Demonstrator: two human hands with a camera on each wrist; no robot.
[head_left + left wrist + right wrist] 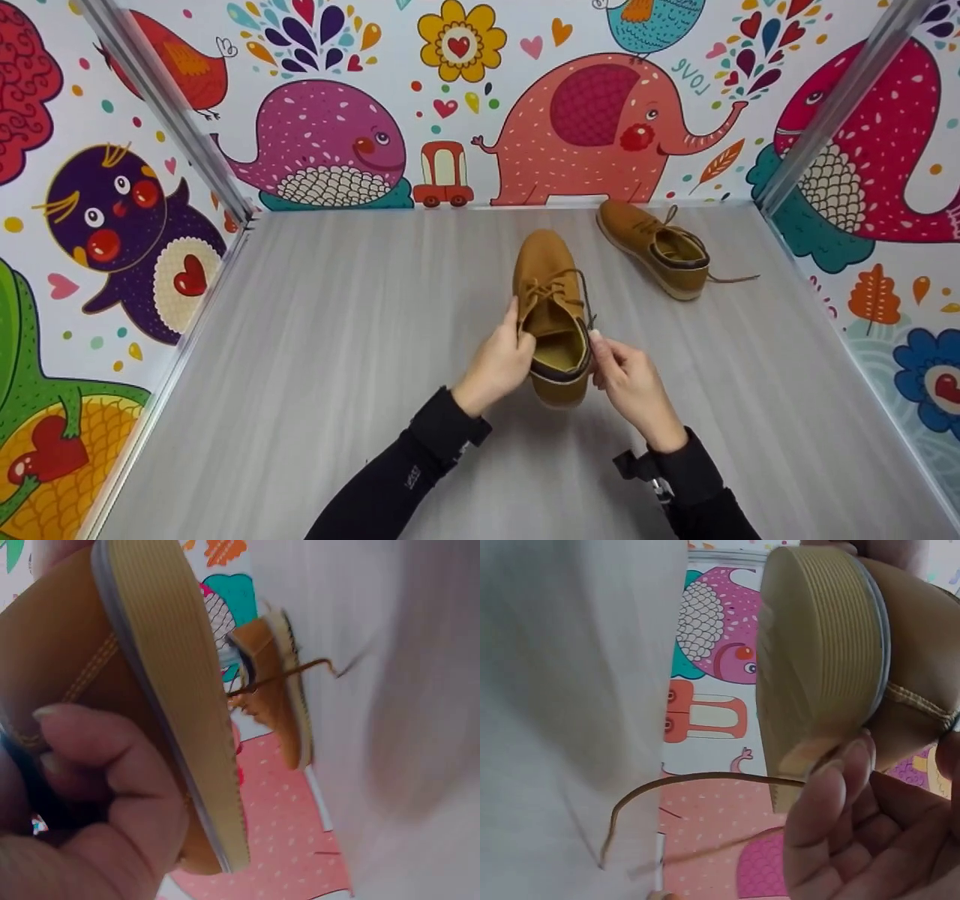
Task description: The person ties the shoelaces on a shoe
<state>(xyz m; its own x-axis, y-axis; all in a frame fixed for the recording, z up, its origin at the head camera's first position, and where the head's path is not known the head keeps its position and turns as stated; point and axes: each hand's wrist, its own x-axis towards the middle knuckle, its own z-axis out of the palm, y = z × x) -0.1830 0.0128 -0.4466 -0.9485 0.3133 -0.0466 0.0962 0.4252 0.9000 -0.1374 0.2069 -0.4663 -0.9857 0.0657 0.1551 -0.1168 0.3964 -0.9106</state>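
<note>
A tan lace-up shoe [545,255] with a dark padded collar is held above the floor, toe pointing away from me and sole showing in both wrist views. My left hand [496,363] grips its left side near the opening. At the right side of the collar, my right hand [631,384] holds the shoe with thumb and curled fingers. A loose brown lace [697,776] hangs by the right fingertips in the right wrist view; whether they also pinch it I cannot tell. The matching shoe [652,247] rests on the floor at the back right.
The grey wood-look floor [337,322] meets walls printed with cartoon animals, such as a coral elephant [592,135]. Metal trim [180,135] runs along the corners. From the resting shoe, a lace [735,279] trails to the right.
</note>
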